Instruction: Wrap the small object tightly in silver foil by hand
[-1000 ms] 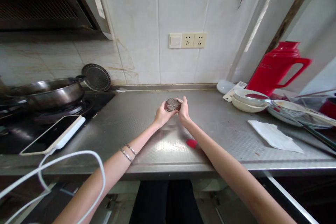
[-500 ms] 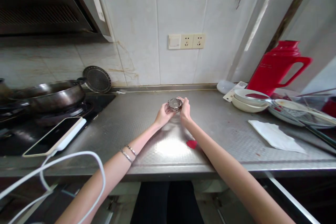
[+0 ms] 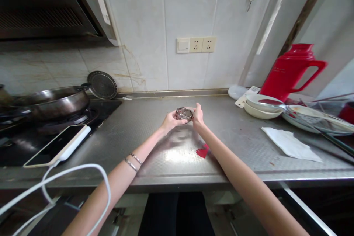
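A small round dark dish, shiny and see-through like faceted glass, is raised above the steel counter between my two hands. My left hand grips it from the left, thumb along its near side. On the other side, my right hand has its fingers closed against the rim. Nearer to me, beside my right forearm, lies a flat red scrap on the counter.
On the left are a phone with a white cable and a steel pan on the stove. A red thermos, stacked bowls, plates with utensils and a white napkin stand or lie on the right.
The dish has tilted and turned in my hands, and my left thumb now lies across its near side. More of the red scrap shows beside my right forearm.
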The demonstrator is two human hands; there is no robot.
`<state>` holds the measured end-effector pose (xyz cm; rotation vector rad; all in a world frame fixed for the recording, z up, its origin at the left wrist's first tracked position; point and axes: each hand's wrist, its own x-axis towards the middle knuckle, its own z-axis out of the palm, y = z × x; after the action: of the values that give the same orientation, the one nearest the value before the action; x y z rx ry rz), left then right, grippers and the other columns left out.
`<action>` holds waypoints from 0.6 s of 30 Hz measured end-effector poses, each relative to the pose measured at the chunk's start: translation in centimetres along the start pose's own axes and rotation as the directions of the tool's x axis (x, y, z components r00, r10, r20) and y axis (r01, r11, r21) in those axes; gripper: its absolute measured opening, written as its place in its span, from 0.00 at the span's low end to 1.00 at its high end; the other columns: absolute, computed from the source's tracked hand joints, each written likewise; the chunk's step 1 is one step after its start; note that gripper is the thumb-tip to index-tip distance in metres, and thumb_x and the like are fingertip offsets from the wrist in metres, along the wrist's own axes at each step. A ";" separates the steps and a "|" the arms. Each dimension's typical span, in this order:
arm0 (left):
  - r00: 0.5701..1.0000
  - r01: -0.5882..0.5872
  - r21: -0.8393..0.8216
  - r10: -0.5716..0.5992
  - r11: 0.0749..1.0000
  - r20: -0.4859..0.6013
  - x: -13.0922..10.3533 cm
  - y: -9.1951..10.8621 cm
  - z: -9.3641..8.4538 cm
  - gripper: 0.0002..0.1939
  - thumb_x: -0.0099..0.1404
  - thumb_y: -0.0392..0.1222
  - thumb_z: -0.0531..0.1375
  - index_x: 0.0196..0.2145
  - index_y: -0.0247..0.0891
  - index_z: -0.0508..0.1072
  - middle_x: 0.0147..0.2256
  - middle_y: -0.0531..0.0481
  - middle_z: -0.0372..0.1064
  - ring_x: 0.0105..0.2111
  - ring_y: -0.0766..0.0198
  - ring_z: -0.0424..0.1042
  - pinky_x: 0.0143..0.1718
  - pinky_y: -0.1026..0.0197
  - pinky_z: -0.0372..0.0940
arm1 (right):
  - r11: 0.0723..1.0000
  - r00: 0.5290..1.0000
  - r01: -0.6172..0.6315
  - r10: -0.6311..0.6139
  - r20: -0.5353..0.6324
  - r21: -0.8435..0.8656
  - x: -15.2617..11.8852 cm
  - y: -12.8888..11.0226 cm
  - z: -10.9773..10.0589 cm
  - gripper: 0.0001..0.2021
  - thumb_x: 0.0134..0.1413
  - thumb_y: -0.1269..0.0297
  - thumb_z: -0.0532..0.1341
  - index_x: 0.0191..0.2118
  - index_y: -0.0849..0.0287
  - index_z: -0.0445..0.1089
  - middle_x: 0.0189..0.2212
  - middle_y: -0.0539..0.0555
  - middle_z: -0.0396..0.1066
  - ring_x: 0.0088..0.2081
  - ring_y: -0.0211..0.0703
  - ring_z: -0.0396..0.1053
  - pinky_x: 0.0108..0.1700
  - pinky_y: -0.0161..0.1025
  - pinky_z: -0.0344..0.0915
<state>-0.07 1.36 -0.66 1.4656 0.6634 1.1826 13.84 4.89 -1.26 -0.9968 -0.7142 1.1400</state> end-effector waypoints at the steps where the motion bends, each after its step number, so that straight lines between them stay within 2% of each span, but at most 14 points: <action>1: 1.000 0.014 0.000 -0.014 1.000 0.008 -0.1 0.3 -0.1 0.28 0.41 0.36 0.72 0.42 0.32 0.74 0.39 0.45 0.75 0.38 0.60 0.73 0.46 0.55 0.65 | 1.000 1.000 -0.014 0.014 0.011 0.000 0.0 -0.2 -0.1 0.28 0.57 0.48 0.45 0.24 0.61 0.74 0.18 0.54 0.74 0.19 0.42 0.68 0.21 0.36 0.63; 4: 0.997 0.060 -0.002 -0.060 0.998 0.037 -0.3 0.7 -0.3 0.28 0.41 0.36 0.71 0.42 0.32 0.74 0.38 0.45 0.76 0.37 0.60 0.73 0.43 0.56 0.65 | 0.998 0.997 -0.058 0.058 0.045 0.007 0.0 -0.5 -0.4 0.27 0.56 0.46 0.46 0.24 0.60 0.73 0.17 0.53 0.73 0.17 0.41 0.67 0.19 0.35 0.62; 8: 0.992 0.096 -0.032 -0.093 0.995 0.080 -0.5 0.9 -0.3 0.27 0.41 0.36 0.71 0.42 0.32 0.75 0.39 0.45 0.76 0.38 0.59 0.73 0.44 0.56 0.65 | 0.997 0.996 -0.077 0.075 0.055 0.026 -0.2 -0.6 -0.3 0.22 0.53 0.47 0.51 0.21 0.59 0.69 0.15 0.52 0.72 0.15 0.39 0.65 0.17 0.34 0.59; 12: 0.984 0.097 -0.054 -0.088 0.994 0.154 -0.6 1.0 0.0 0.29 0.41 0.34 0.71 0.44 0.31 0.75 0.43 0.42 0.74 0.43 0.56 0.72 0.46 0.55 0.63 | 0.991 0.986 -0.112 0.101 0.134 0.074 -0.8 -0.9 0.1 0.20 0.53 0.48 0.53 0.19 0.56 0.62 0.21 0.53 0.75 0.21 0.41 0.70 0.23 0.36 0.67; 15: 0.987 0.088 -0.042 -0.082 0.995 0.135 -0.5 0.8 -0.1 0.30 0.40 0.34 0.72 0.44 0.31 0.74 0.43 0.42 0.74 0.43 0.56 0.72 0.47 0.54 0.63 | 0.981 0.960 -0.161 0.130 0.250 0.108 -1.7 -1.4 0.5 0.19 0.54 0.50 0.52 0.20 0.56 0.62 0.28 0.55 0.77 0.26 0.44 0.74 0.28 0.39 0.71; 18: 0.994 0.072 -0.012 -0.071 0.997 0.078 -0.3 0.5 -0.4 0.28 0.40 0.34 0.72 0.42 0.32 0.74 0.40 0.44 0.75 0.40 0.59 0.73 0.46 0.55 0.63 | 0.975 0.929 -0.184 0.131 0.346 0.123 -2.3 -1.8 0.8 0.17 0.57 0.54 0.51 0.25 0.58 0.67 0.30 0.56 0.78 0.27 0.44 0.74 0.29 0.39 0.71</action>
<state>-0.68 1.08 -0.28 1.4555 0.6475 1.0687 13.19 2.68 0.76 -0.7456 -0.8129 1.5070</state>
